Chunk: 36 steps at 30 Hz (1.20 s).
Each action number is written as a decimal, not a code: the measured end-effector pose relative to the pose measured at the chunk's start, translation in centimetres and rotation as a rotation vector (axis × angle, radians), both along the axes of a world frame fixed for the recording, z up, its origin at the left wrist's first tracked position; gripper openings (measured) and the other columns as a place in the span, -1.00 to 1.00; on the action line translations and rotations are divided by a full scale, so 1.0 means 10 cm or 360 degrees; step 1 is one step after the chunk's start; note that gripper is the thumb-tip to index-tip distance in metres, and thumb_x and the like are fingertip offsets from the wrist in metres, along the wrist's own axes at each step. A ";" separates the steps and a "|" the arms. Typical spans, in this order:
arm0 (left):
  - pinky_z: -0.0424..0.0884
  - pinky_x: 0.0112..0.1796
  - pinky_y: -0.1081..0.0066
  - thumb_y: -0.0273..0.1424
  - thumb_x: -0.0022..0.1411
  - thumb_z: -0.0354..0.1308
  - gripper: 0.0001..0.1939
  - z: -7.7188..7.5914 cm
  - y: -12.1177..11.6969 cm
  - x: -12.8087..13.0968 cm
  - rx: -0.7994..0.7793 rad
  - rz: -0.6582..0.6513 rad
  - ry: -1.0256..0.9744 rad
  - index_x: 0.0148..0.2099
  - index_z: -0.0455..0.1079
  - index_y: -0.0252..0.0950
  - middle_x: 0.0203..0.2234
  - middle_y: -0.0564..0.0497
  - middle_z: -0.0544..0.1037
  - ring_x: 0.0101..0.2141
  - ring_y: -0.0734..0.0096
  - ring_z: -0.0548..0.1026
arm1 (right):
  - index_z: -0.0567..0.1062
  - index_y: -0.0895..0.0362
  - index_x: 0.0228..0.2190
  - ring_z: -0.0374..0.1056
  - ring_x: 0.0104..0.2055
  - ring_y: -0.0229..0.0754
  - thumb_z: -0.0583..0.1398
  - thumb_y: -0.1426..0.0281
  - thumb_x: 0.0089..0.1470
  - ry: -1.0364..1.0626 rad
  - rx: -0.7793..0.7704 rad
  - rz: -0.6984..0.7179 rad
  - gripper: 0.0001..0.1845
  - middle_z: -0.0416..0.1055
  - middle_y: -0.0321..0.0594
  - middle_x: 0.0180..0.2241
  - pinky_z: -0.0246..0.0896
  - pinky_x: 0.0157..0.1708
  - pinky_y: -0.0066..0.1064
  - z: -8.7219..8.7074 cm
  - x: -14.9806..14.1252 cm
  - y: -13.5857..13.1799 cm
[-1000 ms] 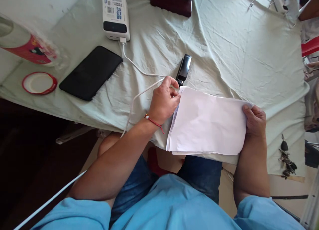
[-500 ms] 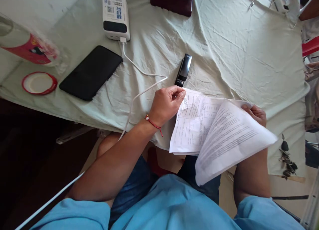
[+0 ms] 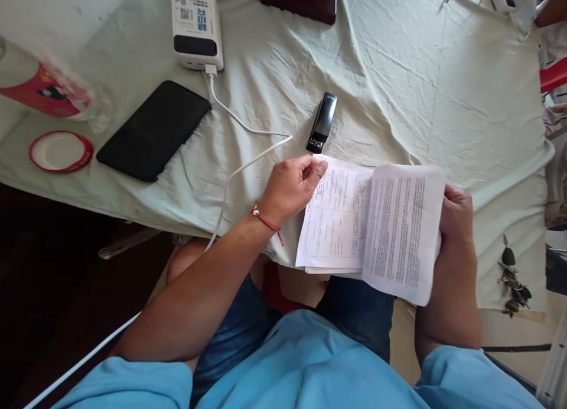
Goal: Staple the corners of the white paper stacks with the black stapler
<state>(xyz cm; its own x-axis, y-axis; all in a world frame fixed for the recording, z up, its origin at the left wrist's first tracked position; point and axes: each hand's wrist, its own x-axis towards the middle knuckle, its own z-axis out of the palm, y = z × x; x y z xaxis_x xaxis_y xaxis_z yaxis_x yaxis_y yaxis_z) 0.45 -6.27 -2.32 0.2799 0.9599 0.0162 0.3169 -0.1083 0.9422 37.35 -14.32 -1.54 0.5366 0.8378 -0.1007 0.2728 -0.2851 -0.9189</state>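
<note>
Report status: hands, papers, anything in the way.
Left hand pinches papers at far left corner. Right hand at right edge, grip partly hidden. Top sheet folded back, print showing. Black object just beyond left hand, not atop papers.

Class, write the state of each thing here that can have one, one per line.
Left hand, pinching papers
Right hand, holding papers
Papers, partly folded over, print showing
White cable, plugged into power bank
Stapler, lying unheld
Black slab, lying flat
Cloth, wrinkled
</note>
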 end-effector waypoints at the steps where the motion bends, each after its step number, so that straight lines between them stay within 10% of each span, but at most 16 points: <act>1: 0.31 -0.31 0.33 -0.04 0.52 0.15 -0.54 0.01 0.00 0.00 0.0004 0.0013 0.0000 -0.33 0.51 -0.24 -0.50 0.04 0.55 -0.40 0.38 0.44 | 0.70 0.12 -0.45 0.20 -0.50 -0.34 0.54 0.13 -0.10 -0.0024 0.0005 0.0009 -0.67 0.50 -0.35 -0.53 0.06 -0.48 -0.48 0.00 0.00 0.00; 10: 0.38 -0.22 0.28 0.36 0.47 -0.11 -0.22 0.12 -0.04 0.01 -0.0073 -0.0081 0.0056 -0.30 0.50 -0.23 -0.41 -0.03 0.57 -0.31 0.29 0.51 | 0.64 0.15 -0.46 0.16 -0.50 -0.36 0.56 0.04 -0.17 -0.0053 -0.0043 -0.0011 -0.54 0.41 -0.38 -0.55 0.01 -0.50 -0.47 0.00 -0.01 0.02; 15: 0.49 0.00 0.16 0.41 0.26 0.17 -0.20 0.14 -0.04 -0.03 0.0027 -0.0296 0.0361 -0.05 0.54 -0.29 -0.04 -0.20 0.66 -0.07 0.05 0.60 | 0.63 0.14 -0.45 0.15 -0.50 -0.35 0.55 0.04 -0.16 -0.0080 -0.0090 -0.0025 -0.55 0.40 -0.40 -0.55 0.01 -0.50 -0.46 0.01 -0.01 0.03; 25: 0.41 -0.20 0.33 -0.40 0.35 0.21 -0.90 0.01 0.05 -0.10 -0.0088 -0.0058 0.0058 -0.23 0.52 -0.27 -0.38 0.04 0.62 -0.35 0.39 0.50 | 0.58 0.14 -0.46 0.14 -0.47 -0.33 0.57 -0.04 -0.21 -0.0076 -0.0041 -0.0030 -0.45 0.38 -0.39 -0.54 0.01 -0.46 -0.42 0.04 -0.06 0.04; 36: 0.34 -0.26 0.34 -0.36 0.32 0.30 -0.85 0.01 0.05 -0.06 -0.0140 -0.0041 0.0055 -0.33 0.51 -0.27 -0.43 0.06 0.62 -0.38 0.41 0.47 | 0.59 0.15 -0.47 0.13 -0.44 -0.33 0.58 -0.07 -0.21 -0.0074 0.0027 -0.0029 -0.42 0.36 -0.37 -0.51 0.02 -0.45 -0.41 0.00 -0.02 0.03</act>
